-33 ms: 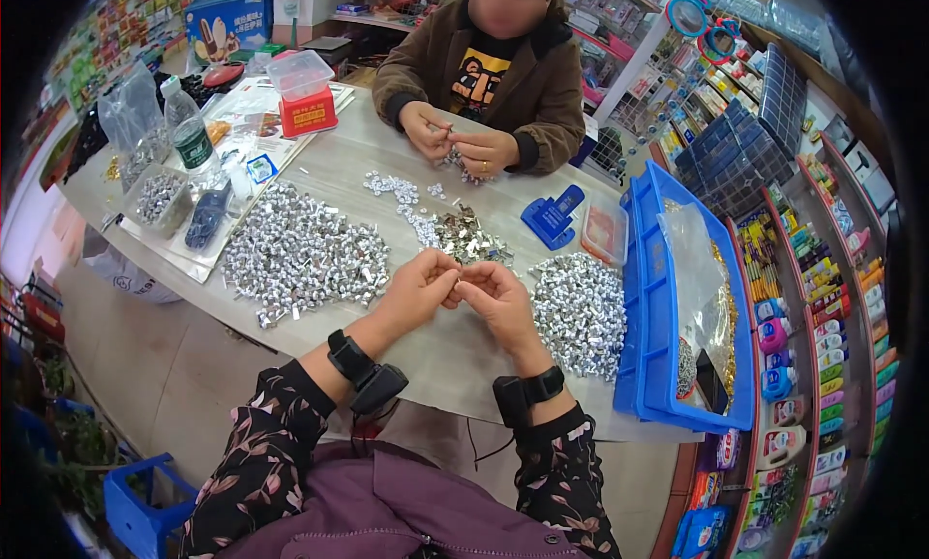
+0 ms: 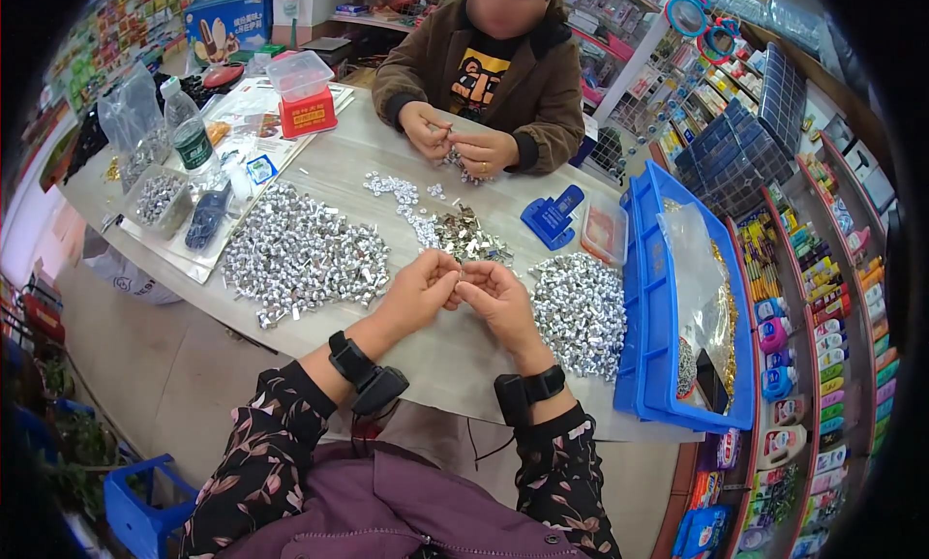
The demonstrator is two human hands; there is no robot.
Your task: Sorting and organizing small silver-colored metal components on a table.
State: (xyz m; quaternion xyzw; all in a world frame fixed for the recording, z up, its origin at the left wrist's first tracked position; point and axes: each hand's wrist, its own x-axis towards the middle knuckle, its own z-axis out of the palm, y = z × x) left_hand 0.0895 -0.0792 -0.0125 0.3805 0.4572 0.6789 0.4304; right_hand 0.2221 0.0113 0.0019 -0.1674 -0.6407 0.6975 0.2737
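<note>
My left hand (image 2: 423, 286) and my right hand (image 2: 498, 298) meet fingertip to fingertip over the table, both closed in a pinch. Whatever they hold is too small to make out. Just beyond my fingers lies a small heap of shiny metal clips (image 2: 469, 235), with loose white round pieces (image 2: 395, 189) scattered past it. To the left of my hands spreads a large pile of small silver-and-white parts (image 2: 300, 249). Another pile of similar parts (image 2: 579, 312) lies beside my right hand, against a blue crate.
The blue crate (image 2: 634, 298) holds a plastic bag and gold-coloured pieces. Near it are a blue plastic holder (image 2: 554, 217) and a clear tub (image 2: 605, 228). Across the table a co-worker's hands (image 2: 460, 145) pinch small parts. A bottle (image 2: 190, 133) and a red box (image 2: 308, 114) stand left.
</note>
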